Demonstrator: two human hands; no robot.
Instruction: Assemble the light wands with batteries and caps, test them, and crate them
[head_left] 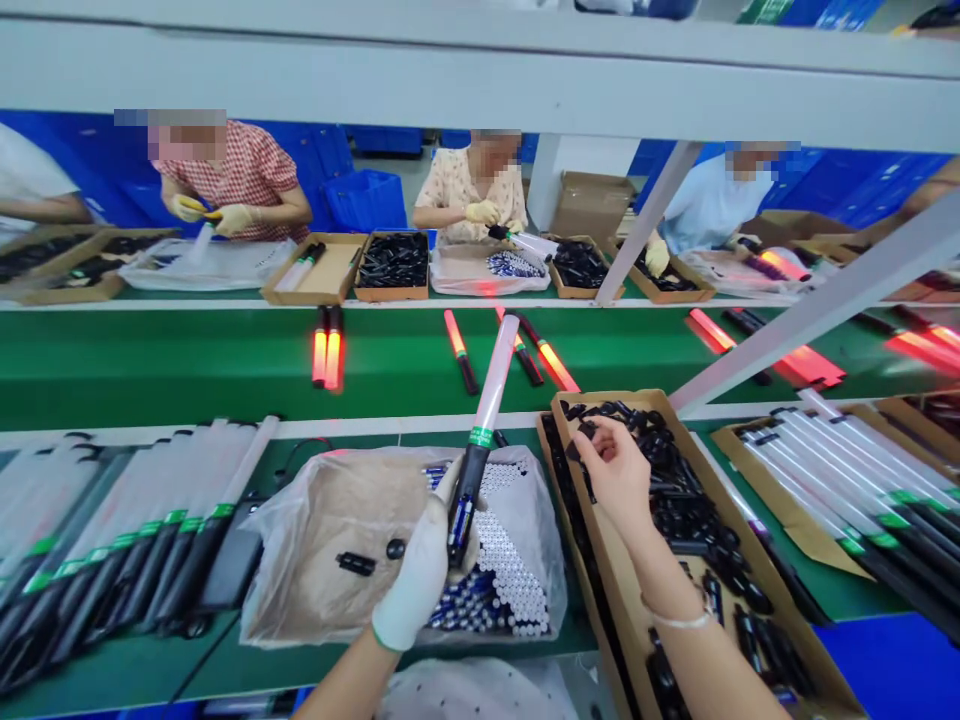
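My left hand (420, 575), in a white glove, is closed around the black handle of a light baton (496, 385). The baton tilts upward, its clear tube unlit above a green band. Blue batteries (463, 515) show in the open side of its handle. Bare and bent at the fingers, my right hand (621, 468) pinches a small black part (585, 432) over a cardboard box (613, 535) of black plastic pieces. Under my left hand, a plastic-lined tray (322, 500) contains many batteries (510, 550), a black cylindrical piece (356, 564) and a round black cap (395, 548).
Unlit batons (180, 520) lie in rows at left, with more batons (840, 480) at right. Beyond runs a green conveyor (390, 360) bearing glowing red batons (326, 358). Several co-workers in gloves sit opposite behind parts boxes (391, 293). A slanted grey post (810, 285) crosses the right side.
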